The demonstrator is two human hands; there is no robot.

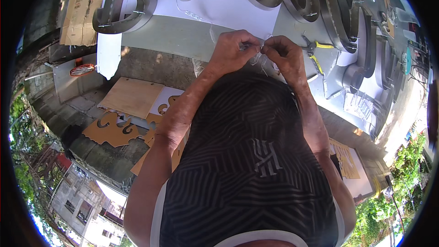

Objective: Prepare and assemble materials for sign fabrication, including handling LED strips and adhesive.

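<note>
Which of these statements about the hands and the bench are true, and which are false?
1. Both hands meet at a thin clear strip. True: the left hand and right hand pinch the strip between them.
2. The pliers are in the right hand. False: the pliers lie on the bench, beside that hand.
3. Metal letters lie on the bench. True.
4. The pliers have red handles. False: they are yellow.
5. Cut boards lie on the ground. True.
</note>
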